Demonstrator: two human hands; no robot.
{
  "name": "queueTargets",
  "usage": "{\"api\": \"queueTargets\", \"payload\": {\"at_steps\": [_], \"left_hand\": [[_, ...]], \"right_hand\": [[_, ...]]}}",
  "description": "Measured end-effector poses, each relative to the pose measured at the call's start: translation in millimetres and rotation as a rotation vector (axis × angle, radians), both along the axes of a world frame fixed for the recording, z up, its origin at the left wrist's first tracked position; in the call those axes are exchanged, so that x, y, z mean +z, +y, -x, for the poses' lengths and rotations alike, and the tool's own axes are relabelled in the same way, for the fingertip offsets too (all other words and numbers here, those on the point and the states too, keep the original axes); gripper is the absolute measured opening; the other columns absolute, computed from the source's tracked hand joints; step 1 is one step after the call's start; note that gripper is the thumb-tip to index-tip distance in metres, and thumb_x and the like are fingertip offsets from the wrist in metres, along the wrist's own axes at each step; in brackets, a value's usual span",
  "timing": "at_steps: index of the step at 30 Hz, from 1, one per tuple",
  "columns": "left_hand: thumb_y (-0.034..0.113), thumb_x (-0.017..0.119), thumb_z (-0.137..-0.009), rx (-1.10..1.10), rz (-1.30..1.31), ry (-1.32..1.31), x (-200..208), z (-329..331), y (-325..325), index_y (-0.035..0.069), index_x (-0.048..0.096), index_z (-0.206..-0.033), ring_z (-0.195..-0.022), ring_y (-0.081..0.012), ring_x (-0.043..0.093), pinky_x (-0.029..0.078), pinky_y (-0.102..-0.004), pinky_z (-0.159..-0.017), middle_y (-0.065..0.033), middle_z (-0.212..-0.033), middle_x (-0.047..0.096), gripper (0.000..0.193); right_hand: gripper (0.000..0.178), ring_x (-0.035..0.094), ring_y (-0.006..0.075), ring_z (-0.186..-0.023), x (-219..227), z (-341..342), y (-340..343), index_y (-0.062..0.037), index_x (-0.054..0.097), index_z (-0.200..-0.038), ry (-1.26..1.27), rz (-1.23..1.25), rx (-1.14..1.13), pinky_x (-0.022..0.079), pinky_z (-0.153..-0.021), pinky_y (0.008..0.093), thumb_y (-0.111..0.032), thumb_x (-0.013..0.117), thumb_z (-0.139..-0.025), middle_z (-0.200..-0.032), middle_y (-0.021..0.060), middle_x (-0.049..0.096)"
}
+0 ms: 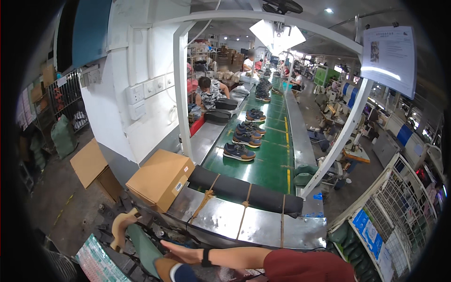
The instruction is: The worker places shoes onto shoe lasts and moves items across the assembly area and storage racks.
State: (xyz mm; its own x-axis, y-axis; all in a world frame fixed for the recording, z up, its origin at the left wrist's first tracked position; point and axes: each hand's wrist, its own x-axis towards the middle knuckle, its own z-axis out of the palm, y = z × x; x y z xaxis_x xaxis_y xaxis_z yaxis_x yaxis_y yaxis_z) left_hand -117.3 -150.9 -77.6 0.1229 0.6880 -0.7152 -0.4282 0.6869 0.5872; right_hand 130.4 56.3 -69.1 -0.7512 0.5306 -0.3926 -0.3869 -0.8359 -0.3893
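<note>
From the lower right, my right arm in a maroon sleeve reaches left, with a black band on its wrist. My right hand (182, 254) is open, fingers stretched and held together, close beside a brown and navy shoe (165, 268) with a white sole edge. The lower rim cuts the shoe off; whether my palm touches it, I cannot tell. A long green piece (142, 244) lies just left of my fingertips, against a curved cream-coloured part (123, 231) of a dark machine. My left hand is not in view.
A green conveyor belt (221, 162) carrying several navy and brown shoes (238, 152) runs away ahead. A black roll (244, 190) tied with cords crosses its near end. A cardboard box (162, 176) stands left, a wire rack (390, 207) right. A co-worker (211, 91) bends beside the belt.
</note>
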Motion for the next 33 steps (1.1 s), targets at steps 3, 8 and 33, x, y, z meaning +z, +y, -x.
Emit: {"api": "queueTargets", "payload": {"at_steps": [3, 8, 33], "left_hand": [[0.033, 0.071, -0.093, 0.036, 0.038, 0.109, -2, 21, -34, 0.014, 0.064, -0.107, -0.089, -0.0175, 0.064, 0.053, -0.0316, -0.074, -0.0049, -0.093, 0.066, 0.025], [0.051, 0.069, -0.089, -0.093, 0.121, 0.377, 6, 24, -50, 0.018, 0.056, -0.088, -0.046, -0.0194, 0.050, 0.036, -0.0330, -0.039, -0.0026, -0.062, 0.051, 0.035], [0.017, 0.073, -0.083, -0.851, -0.935, 1.026, -43, -363, 191, 0.011, 0.042, -0.150, -0.130, -0.0388, 0.053, 0.045, -0.0475, -0.109, -0.0188, -0.143, 0.053, 0.074]], "right_hand": [[0.090, 0.047, 0.0241, -0.135, 25, 59, -5, -0.0065, 0.030, -0.156, -0.001, -0.245, -0.108, 0.043, -0.109, 0.0382, -0.058, 0.067, -0.092, -0.143, 0.0124, 0.050], [0.109, 0.035, 0.0250, -0.143, 65, 37, -13, -0.0153, 0.006, -0.163, -0.138, -0.339, -0.054, 0.036, -0.113, 0.0418, -0.041, 0.077, -0.084, -0.150, 0.0103, 0.036], [0.087, 0.044, 0.0465, -0.135, -143, -369, -203, 0.0076, 0.036, -0.148, -1.876, -0.594, -0.395, 0.034, -0.115, 0.0506, -0.026, 0.077, -0.078, -0.144, 0.0308, 0.046]]}}
